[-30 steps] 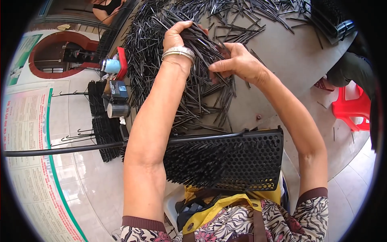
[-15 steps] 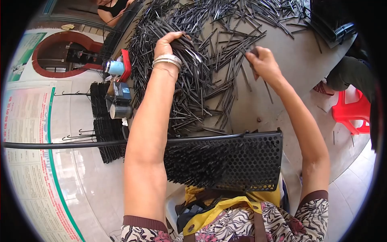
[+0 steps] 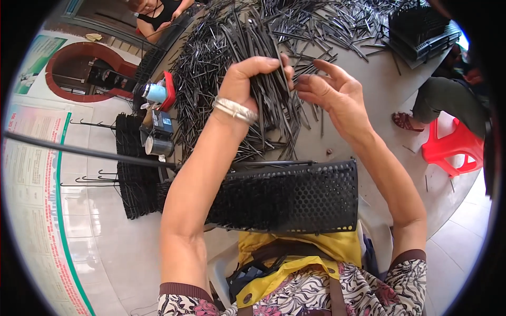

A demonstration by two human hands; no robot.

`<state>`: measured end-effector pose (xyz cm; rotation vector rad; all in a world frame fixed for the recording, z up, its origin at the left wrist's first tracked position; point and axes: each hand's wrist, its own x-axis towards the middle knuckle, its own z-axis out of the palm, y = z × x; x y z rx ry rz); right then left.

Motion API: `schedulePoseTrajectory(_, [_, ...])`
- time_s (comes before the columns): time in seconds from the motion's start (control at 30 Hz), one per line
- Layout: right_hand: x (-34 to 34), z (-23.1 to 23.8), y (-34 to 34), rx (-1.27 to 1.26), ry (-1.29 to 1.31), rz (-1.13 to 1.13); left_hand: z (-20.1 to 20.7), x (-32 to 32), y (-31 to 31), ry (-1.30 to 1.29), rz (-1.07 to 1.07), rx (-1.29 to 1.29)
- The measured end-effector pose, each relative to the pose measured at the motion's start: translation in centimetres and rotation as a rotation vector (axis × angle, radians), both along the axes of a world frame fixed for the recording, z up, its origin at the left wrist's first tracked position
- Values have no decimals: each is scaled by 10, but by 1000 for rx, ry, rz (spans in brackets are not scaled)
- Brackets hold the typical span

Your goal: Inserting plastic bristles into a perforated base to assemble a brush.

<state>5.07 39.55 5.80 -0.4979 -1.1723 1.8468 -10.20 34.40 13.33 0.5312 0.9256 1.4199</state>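
My left hand [image 3: 252, 79], with silver bangles at the wrist, is closed round a thick bundle of thin black strips [image 3: 266, 89]. The bundle stands nearly upright above the heap of loose black strips [image 3: 203, 79] on the table. Just right of the bundle is my right hand [image 3: 337, 95], its fingers curved and apart, with nothing visible in them. Close to my lap lies a black perforated panel [image 3: 327, 195]. Dark strips fill its left part, while the holes at its right end show bare. My left forearm hides part of the panel.
A long black rod [image 3: 89, 150] crosses from the left. Black bristly pieces with hooks [image 3: 134, 168] hang at the table's left edge, beside a metal cup [image 3: 158, 146] and a red holder [image 3: 168, 92]. Black racks [image 3: 421, 34], another person's leg [image 3: 448, 102] and a red stool [image 3: 448, 145] are right.
My left hand has lifted the bundle off the heap and moved right. My right hand has come in beside it, fingers now spread; the strips it held no longer show there.
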Motion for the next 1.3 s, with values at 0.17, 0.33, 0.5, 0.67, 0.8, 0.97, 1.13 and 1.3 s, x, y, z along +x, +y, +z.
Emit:
schedulePoseTrajectory(0.17, [23,50,-41,-102,393,169,23,57,-69,48,-102,76])
schedulePoseTrajectory(0.33, [36,67,-95,-126,538,-91,14,97,-149,84,-189,-16])
schedulePoseTrajectory(0.5, [55,65,-159,-39,393,-20,-31,100,-215,110,-247,-43])
schedulePoseTrajectory(0.67, [54,51,-190,-69,297,-3,-47,114,-259,38,-128,-10])
schedulePoseTrajectory(0.8, [41,53,-203,-22,341,26,-48,116,-276,17,-73,46])
schedulePoseTrajectory(0.97, [31,60,-174,-41,337,-168,-58,113,-293,-12,-116,82])
schedulePoseTrajectory(1.13, [57,47,-130,-221,429,87,-73,103,-303,-144,18,62])
schedulePoseTrajectory(1.3, [64,20,-185,-316,82,124,-81,99,-299,-138,110,1])
